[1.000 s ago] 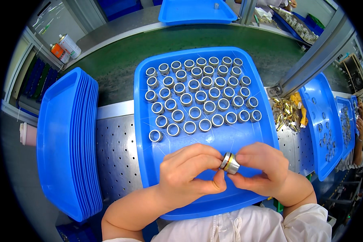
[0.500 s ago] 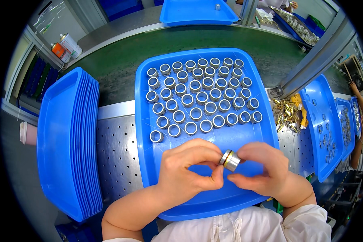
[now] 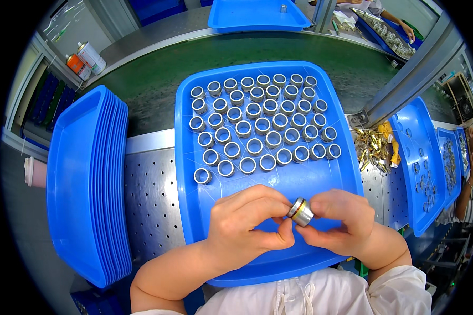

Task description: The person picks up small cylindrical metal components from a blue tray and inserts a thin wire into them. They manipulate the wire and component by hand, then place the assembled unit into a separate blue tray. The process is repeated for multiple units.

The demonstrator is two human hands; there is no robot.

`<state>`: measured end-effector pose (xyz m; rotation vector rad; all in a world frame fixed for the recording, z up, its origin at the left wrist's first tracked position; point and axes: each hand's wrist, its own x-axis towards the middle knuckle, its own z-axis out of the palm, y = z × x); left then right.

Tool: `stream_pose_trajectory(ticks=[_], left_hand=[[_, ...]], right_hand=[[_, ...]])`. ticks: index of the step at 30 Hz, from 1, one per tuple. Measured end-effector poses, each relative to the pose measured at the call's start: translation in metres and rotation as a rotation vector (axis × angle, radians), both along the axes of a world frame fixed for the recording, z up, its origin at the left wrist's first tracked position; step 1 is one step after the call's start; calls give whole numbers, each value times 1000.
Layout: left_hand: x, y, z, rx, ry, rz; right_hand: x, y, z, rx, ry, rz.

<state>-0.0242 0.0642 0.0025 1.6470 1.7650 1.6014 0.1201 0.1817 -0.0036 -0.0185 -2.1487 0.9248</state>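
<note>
On my feed, the left hand point(image 3: 252, 218) and right hand point(image 3: 343, 218) were both pinched narrow on a small metal cylinder point(image 3: 303, 213), over the blue tray's point(image 3: 305, 177) near part. Looked stiff, fairly light, probably slick; I'd grip its bare sides, off the coloured bands point(image 3: 297, 208). Open metal rings point(image 3: 262, 133) stood in rows beyond.

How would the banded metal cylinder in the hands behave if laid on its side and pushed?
The metal cylinder would probably roll, given its rounded side. It's likely stiff: it looks metallic and shows no visible bend between the left hand and right hand. Its shiny surface may be somewhat slippery.
</note>
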Motion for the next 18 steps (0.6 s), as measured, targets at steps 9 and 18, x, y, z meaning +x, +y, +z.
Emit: stream_pose_trajectory(ticks=[9,18], left_hand=[[-4,2,-3,-5,-186,-64],[-4,1,-2,-6,-128,-56]], right_hand=[[0,5,0,115,-10,-17],[-2,2,2,71,-33,-44]])
